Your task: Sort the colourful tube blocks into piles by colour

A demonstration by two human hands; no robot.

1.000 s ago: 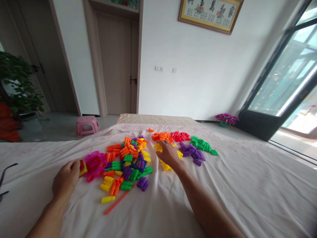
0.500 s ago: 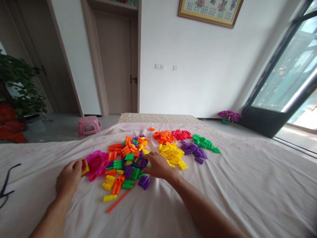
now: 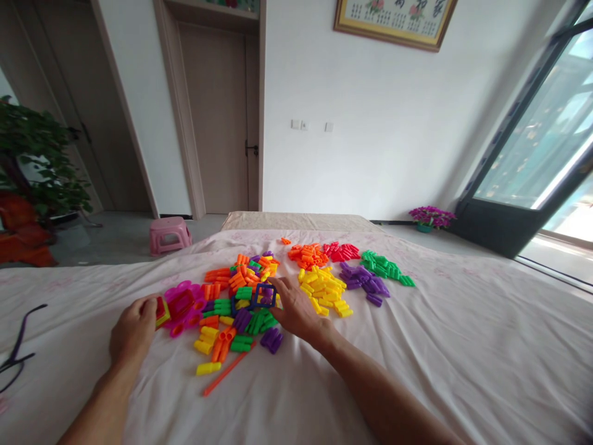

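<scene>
At the left of the pile, my left hand (image 3: pixel 133 326) is closed on a red and yellow square plastic piece (image 3: pixel 162 311). It touches or overlaps a pink flower-edged plastic piece (image 3: pixel 184 309); I cannot tell whether they are joined. My right hand (image 3: pixel 296 309) pinches the edge of a dark blue square plastic frame (image 3: pixel 265 286), which stands tilted over the mixed pile. Around it lie orange tube blocks (image 3: pixel 241 278), green tube blocks (image 3: pixel 262 321), a purple block (image 3: pixel 272 340) and yellow blocks (image 3: pixel 204 341).
Sorted heaps lie beyond my right hand: yellow (image 3: pixel 322 284), orange (image 3: pixel 308 254), red (image 3: pixel 341 251), purple (image 3: pixel 364 280) and green (image 3: pixel 382 264). An orange stick (image 3: pixel 228 369) lies in front. Glasses (image 3: pixel 21 349) rest at the left on the pale cloth (image 3: pixel 417 358). A pink stool (image 3: pixel 170 235) stands beyond.
The dark blue frame has been tipped up from lying flatter on the pile, with my right hand now gripping its edge. My left hand has hardly moved.
</scene>
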